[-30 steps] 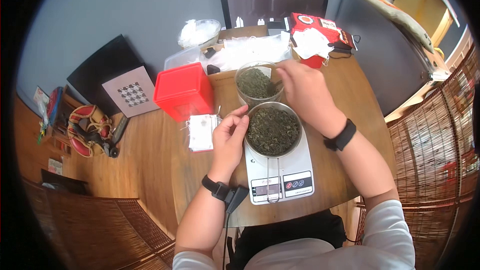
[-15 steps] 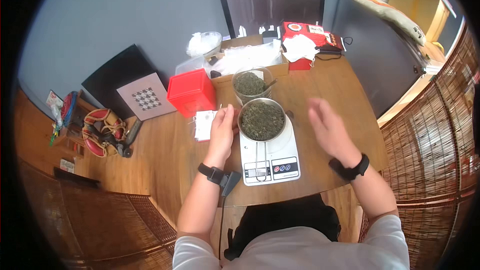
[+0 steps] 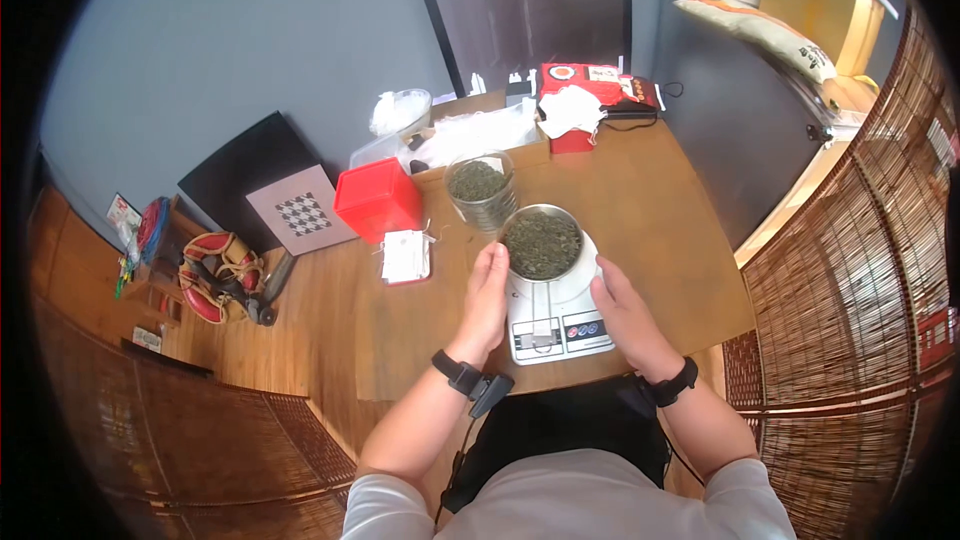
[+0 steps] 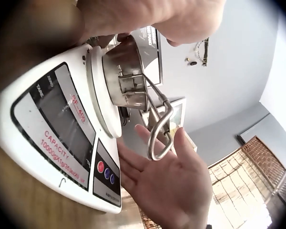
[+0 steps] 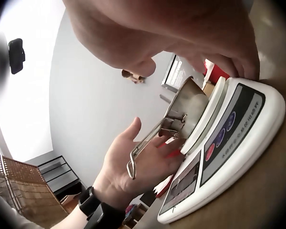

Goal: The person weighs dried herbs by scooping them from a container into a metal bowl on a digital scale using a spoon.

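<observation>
Wooden table is seen under a scale flanked by the left hand and right hand, fingers straight, grasping nothing; the tea-filled cup sits between them, so steadying or shifting seems underway, calling for an even two-sided grip.

Both forearms bare, stretched forward and angled inward, dark band on each wrist. Left hand upright on its edge, palm facing right, fingers straight and together, thumb up. Right hand mirrored opposite, palm facing left, fingers extended and relaxed, slightly spread. Palms well apart, facing each other. Neither hand curled round anything.
</observation>
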Motion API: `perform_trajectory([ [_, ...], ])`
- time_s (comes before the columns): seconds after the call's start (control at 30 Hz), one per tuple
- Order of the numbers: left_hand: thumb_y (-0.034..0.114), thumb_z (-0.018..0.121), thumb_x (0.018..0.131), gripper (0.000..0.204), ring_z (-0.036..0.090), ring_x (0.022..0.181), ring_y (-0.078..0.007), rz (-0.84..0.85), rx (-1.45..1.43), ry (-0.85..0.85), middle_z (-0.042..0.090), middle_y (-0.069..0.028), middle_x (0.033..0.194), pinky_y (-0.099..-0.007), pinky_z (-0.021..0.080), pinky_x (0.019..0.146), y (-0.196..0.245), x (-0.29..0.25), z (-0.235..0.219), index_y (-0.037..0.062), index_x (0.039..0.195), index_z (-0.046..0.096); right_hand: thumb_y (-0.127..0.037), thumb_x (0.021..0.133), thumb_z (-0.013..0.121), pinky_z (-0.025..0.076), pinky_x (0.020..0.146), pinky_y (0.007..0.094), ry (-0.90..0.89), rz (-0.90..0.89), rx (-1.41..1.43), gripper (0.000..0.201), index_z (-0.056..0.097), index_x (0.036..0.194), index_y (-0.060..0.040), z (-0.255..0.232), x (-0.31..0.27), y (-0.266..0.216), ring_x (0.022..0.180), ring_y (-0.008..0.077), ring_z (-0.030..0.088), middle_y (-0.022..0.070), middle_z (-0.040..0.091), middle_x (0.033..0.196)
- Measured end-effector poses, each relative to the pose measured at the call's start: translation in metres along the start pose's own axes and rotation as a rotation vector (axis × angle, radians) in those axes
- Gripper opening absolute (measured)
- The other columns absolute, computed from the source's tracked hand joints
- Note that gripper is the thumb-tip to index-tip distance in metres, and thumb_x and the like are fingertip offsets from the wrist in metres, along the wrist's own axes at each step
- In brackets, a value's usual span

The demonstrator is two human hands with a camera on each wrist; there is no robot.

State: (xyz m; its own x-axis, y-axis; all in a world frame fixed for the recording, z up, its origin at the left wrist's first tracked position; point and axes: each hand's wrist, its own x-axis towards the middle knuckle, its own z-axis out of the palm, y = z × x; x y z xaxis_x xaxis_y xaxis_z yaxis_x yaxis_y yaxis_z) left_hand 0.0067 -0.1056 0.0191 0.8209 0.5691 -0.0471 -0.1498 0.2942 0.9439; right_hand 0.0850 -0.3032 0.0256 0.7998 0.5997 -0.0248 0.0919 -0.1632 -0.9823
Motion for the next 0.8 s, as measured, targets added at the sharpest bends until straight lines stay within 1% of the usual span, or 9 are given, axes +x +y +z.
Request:
perform_trajectory([
  [0.27, 0.042, 0.043, 0.106, 0.056, 0.045, 0.127, -0.0184, 0.045, 0.027, -0.069, 0.052, -0.0135, 0.134, -0.0311, 0.033, 0.109, -0.024, 0.058, 0.032, -0.0046, 0.137, 0.047, -0.040, 0.106, 0.044, 0.037, 0.108, 0.0334, 0.034, 0.029, 0.272, 0.058, 0.042, 0.143, 0.0049, -0.039, 0.049, 0.001, 0.128, 0.0246, 0.050, 0.0196, 0.054, 0.138],
  [0.47, 0.042, 0.043, 0.106, 0.056, 0.046, 0.126, -0.0180, 0.027, 0.000, -0.104, 0.054, -0.0137, 0.133, -0.0314, 0.034, 0.108, -0.020, 0.091, 0.042, -0.0051, 0.135, 0.048, -0.039, 0.107, 0.041, 0.038, 0.106, 0.0327, -0.051, 0.023, 0.354, 0.054, 0.044, 0.140, 0.0044, -0.051, 0.085, -0.005, 0.123, 0.0193, 0.052, 0.0148, 0.056, 0.135],
  [0.53, 0.040, 0.041, 0.107, 0.051, 0.044, 0.131, -0.0162, -0.010, 0.043, -0.095, 0.050, -0.0086, 0.140, -0.0300, 0.032, 0.110, -0.013, 0.088, 0.043, 0.0008, 0.139, 0.044, -0.033, 0.106, 0.044, 0.034, 0.111, 0.0364, -0.001, 0.020, 0.247, 0.054, 0.038, 0.146, 0.0026, -0.052, 0.082, -0.017, 0.136, 0.0256, 0.042, 0.0194, 0.047, 0.145],
  [0.57, 0.040, 0.041, 0.107, 0.051, 0.044, 0.131, -0.0162, -0.009, 0.040, -0.095, 0.050, -0.0086, 0.140, -0.0300, 0.032, 0.110, -0.012, 0.079, 0.042, 0.0008, 0.139, 0.044, -0.033, 0.106, 0.044, 0.034, 0.111, 0.0364, -0.001, 0.018, 0.244, 0.054, 0.038, 0.146, 0.0026, -0.053, 0.074, -0.024, 0.136, 0.0256, 0.042, 0.0194, 0.047, 0.145],
  [0.63, 0.044, 0.041, 0.106, 0.060, 0.031, 0.144, -0.0228, 0.063, -0.033, -0.196, 0.037, -0.0131, 0.153, -0.0380, 0.024, 0.117, 0.027, 0.022, 0.055, 0.0038, 0.150, 0.031, -0.018, 0.099, 0.049, 0.023, 0.118, 0.0417, 0.046, -0.480, -0.295, 0.060, 0.028, 0.152, 0.0002, -0.053, 0.040, -0.051, 0.150, 0.0332, 0.019, 0.0227, 0.027, 0.158],
  [0.67, 0.052, 0.043, 0.102, 0.076, 0.012, 0.151, -0.0288, 0.102, 0.004, -0.366, 0.017, -0.0151, 0.163, -0.0475, 0.011, 0.120, 0.048, -0.008, 0.056, 0.0103, 0.157, 0.014, -0.008, 0.090, 0.052, 0.011, 0.121, 0.0450, -0.153, -0.530, -0.258, 0.076, 0.016, 0.157, -0.0028, -0.055, 0.025, -0.061, 0.152, 0.0361, -0.002, 0.0227, 0.003, 0.164],
  [0.7, 0.068, 0.047, 0.093, 0.095, 0.002, 0.152, -0.0309, 0.154, -0.004, -0.543, 0.005, -0.0139, 0.165, -0.0522, 0.005, 0.119, 0.062, -0.033, 0.059, 0.0150, 0.159, 0.004, -0.011, 0.085, 0.055, 0.007, 0.121, 0.0466, -0.315, -0.514, -0.023, 0.084, 0.014, 0.158, -0.0055, -0.045, 0.006, -0.069, 0.151, 0.0388, -0.007, 0.0259, -0.005, 0.163],
  [0.77, 0.081, 0.050, 0.082, 0.115, -0.005, 0.152, -0.0318, 0.082, -0.034, -0.781, -0.008, -0.0124, 0.166, -0.0530, 0.003, 0.119, 0.080, -0.073, 0.061, 0.0154, 0.159, -0.004, -0.033, 0.087, 0.064, 0.002, 0.119, 0.0534, -0.565, -0.613, -0.048, 0.092, 0.012, 0.159, -0.0090, -0.027, -0.032, -0.100, 0.149, 0.0426, -0.015, 0.0304, -0.012, 0.160],
  [0.8, 0.087, 0.053, 0.074, 0.127, -0.010, 0.152, -0.0342, -0.033, -0.018, -0.848, -0.016, -0.0139, 0.164, -0.0554, 0.003, 0.119, 0.082, -0.095, 0.058, 0.0144, 0.158, -0.008, -0.077, 0.080, 0.056, 0.008, 0.120, 0.0480, -0.633, -0.805, -0.252, 0.117, 0.001, 0.159, -0.0110, -0.018, -0.041, -0.082, 0.150, 0.0429, -0.009, 0.0343, -0.018, 0.157],
])
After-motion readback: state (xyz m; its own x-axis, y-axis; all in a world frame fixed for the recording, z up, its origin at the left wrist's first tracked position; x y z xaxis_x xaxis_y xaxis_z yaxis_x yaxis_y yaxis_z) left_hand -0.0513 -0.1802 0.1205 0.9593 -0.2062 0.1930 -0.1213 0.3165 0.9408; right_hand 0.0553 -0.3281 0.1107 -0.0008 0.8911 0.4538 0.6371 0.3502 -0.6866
